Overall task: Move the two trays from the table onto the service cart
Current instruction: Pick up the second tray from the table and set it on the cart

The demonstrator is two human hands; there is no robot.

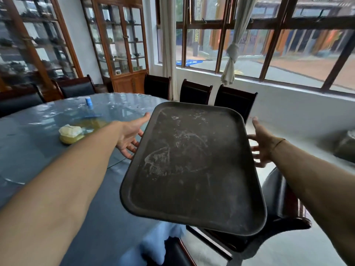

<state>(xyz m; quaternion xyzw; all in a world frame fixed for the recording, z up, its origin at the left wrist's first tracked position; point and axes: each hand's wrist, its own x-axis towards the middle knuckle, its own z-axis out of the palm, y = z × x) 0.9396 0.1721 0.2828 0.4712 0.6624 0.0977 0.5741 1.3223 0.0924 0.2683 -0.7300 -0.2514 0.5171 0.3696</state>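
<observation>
Gripping trays [192,169] by side edges with spread fingers, left hand [130,139] and right hand [263,144] risk tilting, slipping them.

One dark tray [194,169], two hands, five chairs, one blue-capped bottle [88,104], two glass-fronted cabinets

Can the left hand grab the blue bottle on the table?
Probably not right now. The left hand is under the tray's edge, helping carry it, and the bottle stands farther back on the table. Nothing blocks the path, though.
</observation>
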